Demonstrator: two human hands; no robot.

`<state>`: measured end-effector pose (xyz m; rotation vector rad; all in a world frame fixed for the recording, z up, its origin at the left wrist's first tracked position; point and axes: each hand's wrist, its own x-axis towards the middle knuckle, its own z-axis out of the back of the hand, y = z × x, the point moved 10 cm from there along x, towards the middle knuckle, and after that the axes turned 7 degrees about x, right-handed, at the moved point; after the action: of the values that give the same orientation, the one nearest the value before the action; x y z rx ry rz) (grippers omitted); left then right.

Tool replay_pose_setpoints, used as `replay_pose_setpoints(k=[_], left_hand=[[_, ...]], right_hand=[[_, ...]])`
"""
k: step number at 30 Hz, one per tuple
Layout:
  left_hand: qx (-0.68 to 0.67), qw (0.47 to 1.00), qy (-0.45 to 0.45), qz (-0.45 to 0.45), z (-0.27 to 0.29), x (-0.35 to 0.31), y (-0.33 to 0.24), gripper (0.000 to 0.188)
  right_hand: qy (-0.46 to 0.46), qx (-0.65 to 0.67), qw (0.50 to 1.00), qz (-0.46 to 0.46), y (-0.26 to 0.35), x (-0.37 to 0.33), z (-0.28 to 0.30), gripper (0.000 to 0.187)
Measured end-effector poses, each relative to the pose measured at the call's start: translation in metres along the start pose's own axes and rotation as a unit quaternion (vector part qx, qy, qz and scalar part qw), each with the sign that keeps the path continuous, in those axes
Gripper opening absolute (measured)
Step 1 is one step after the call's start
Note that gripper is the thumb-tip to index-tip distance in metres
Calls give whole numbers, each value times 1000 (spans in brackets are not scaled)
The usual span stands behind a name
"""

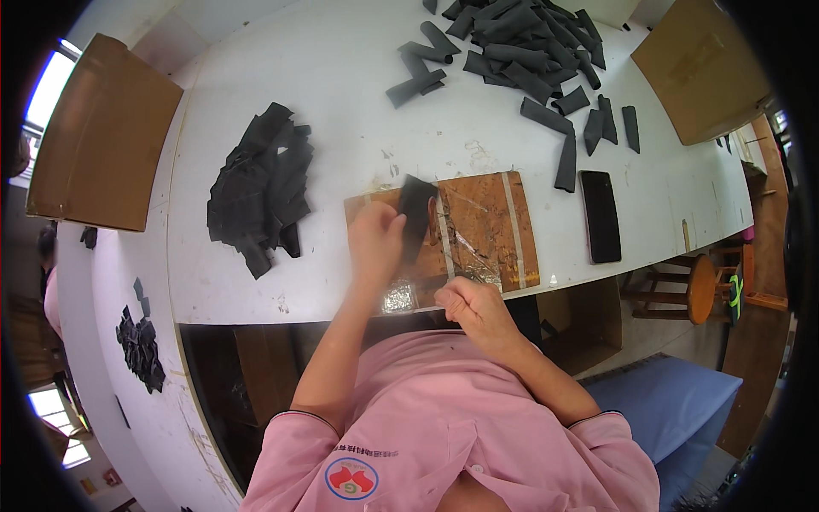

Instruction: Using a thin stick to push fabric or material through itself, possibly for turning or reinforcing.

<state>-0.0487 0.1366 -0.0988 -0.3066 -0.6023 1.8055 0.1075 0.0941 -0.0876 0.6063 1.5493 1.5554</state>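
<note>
**Dark strip point(418, 209) in a thin pinch: slip or snag is the main worry**

Strip is over the left half of the brown board point(488, 194), tilted, blurry at the lower end; can't tell if it touches the wood. My left hand point(375, 239) has it by one side, thumb and fingertips closed, no gap. Guess: if that pinch is loose, strip twists or drops askew. My right hand point(479, 314) is by the board's front edge, fingers curled in; can't tell if anything small is inside. A bump there could skid the board, no clamp visible. Board face looks scuffed, so a lifted edge of the tape strips point(517, 230) could snag the material. Front edge of the white table point(341, 119) is close, so a dropped piece could go over. Left, well apart: heap of flat dark pieces point(256, 188), overlapping, could come up doubled. Far side: dark rolls point(520, 55), loose, could roll if nudged. Right: black phone point(602, 218), could get knocked by a wide reach
</note>
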Motion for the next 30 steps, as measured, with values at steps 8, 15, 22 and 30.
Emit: replay_pose_setpoints(k=[8,15,22,30], left_hand=[[-638,702,-19,316,-6,-37,44,9],[-456,864,-52,204,29,-42,28,8],[-758,584,116,267,-3,-75,-22,12],[-697,618,179,317,-26,-111,-35,11]], right_hand=[[-52,-15,996,75,28,4,0,24],[-36,-30,996,80,21,15,-10,24],[-117,308,934,140,32,13,-10,39],[-223,106,956,159,40,4,23,13]])
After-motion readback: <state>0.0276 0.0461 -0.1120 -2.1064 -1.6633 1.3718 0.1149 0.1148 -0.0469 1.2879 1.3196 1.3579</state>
